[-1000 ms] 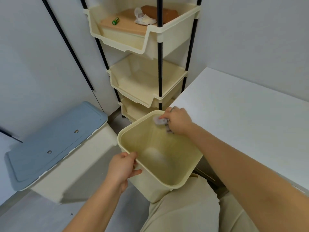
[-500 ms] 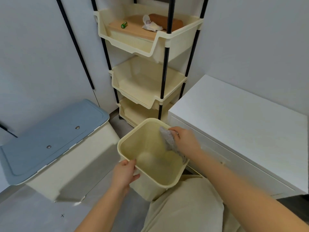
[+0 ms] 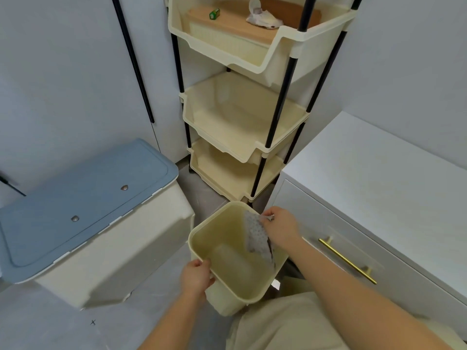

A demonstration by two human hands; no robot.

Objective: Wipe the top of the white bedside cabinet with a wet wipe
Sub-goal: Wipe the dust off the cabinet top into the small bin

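Observation:
My right hand (image 3: 279, 229) pinches a grey dotted wet wipe (image 3: 256, 236) by its top edge, and the wipe hangs down inside a cream plastic bin (image 3: 202, 232). My left hand (image 3: 195, 276) grips the bin's near rim. The white bedside cabinet (image 3: 374, 173) stands to the right of the bin, its top bare and a gold handle (image 3: 347, 260) on its drawer front.
A cream three-tier rack (image 3: 242, 137) on black poles stands behind the bin, holding a wooden-lidded box, a small green item and a crumpled white packet on top. A cream box with a blue lid (image 3: 83, 195) sits at left. My knee is at the bottom.
The wipe has gone from bunched in my right hand at the bin's rim to hanging unfurled inside the bin. The view has pulled back, showing the cabinet's drawer handle.

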